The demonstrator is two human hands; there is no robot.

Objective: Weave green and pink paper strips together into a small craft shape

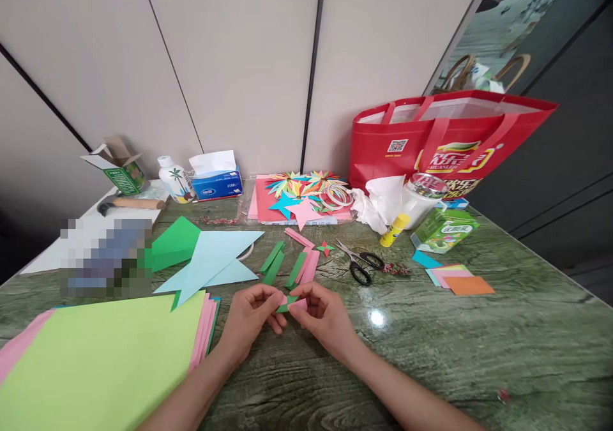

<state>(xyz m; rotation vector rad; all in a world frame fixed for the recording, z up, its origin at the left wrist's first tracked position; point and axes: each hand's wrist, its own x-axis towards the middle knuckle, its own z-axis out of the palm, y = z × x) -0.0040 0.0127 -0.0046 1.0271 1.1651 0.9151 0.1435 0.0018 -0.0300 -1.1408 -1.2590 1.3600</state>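
Editor: Where are your hands at this dark green table [431, 361]?

Photographer: Near its front edge, you bring them almost together over a small pink-and-green paper piece [292, 301]. Your left hand [253, 313] pinches one end between thumb and fingers; your right hand [318, 313] grips the other end the same way.

Editor: And just beyond your fingertips?

Photographer: Folded green strips [274, 265] and pink strips [310, 265] lie just past your knuckles, with a small red-and-green star [325, 248] near them. Black-handled scissors [354, 256] rest to the right of the star, and a yellow glue stick [395, 230] stands tilted farther back.

Editor: What lies at your left?

Photographer: A stack of coloured paper [105, 354], yellow-green on top, lies beside your left forearm. A large light blue folded sheet [205, 255] overlaps its far corner.

Editor: And against the wall?

Photographer: You face a blue tissue box [218, 185], a pink star [303, 211] set before multicoloured paper rosettes, and a red shopping bag [378, 153] on the right.
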